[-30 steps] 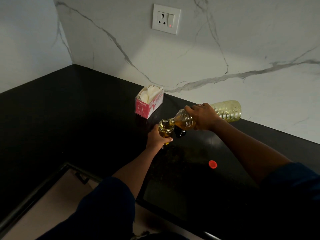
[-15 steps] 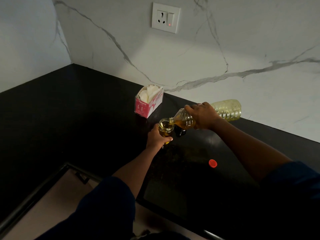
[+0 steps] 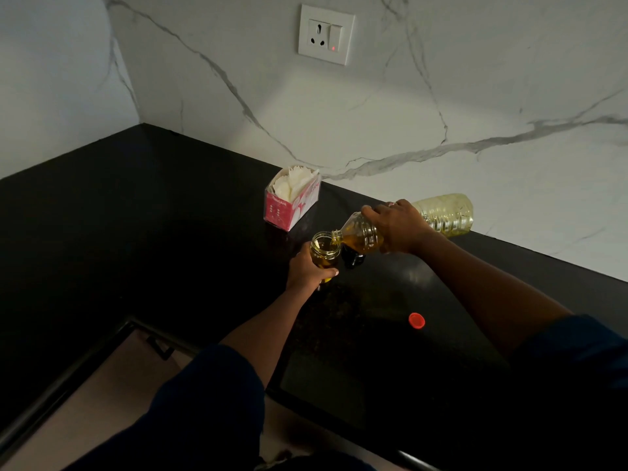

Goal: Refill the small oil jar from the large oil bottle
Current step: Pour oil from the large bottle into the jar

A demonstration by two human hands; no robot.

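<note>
A small glass oil jar (image 3: pixel 325 248) with an open mouth stands on the black counter (image 3: pixel 136 215), partly filled with yellow oil. My left hand (image 3: pixel 307 270) is wrapped around its lower half. My right hand (image 3: pixel 397 226) grips the middle of the large clear plastic oil bottle (image 3: pixel 445 212), which is tipped nearly flat with its neck at the jar's rim. Oil sits in the bottle's neck end. The bottle's red cap (image 3: pixel 416 320) lies on the counter to the right, nearer me.
A pink box of white tissues (image 3: pixel 292 203) stands just behind the jar. A small dark object (image 3: pixel 351 258), perhaps the jar's lid, lies under the bottle neck. A marble wall with a socket (image 3: pixel 325 34) rises behind. The counter's front edge (image 3: pixel 339 407) runs near me.
Almost nothing differs; both hands hold the same pose with the bottle tilted at the jar's mouth, and the view has shifted very slightly.
</note>
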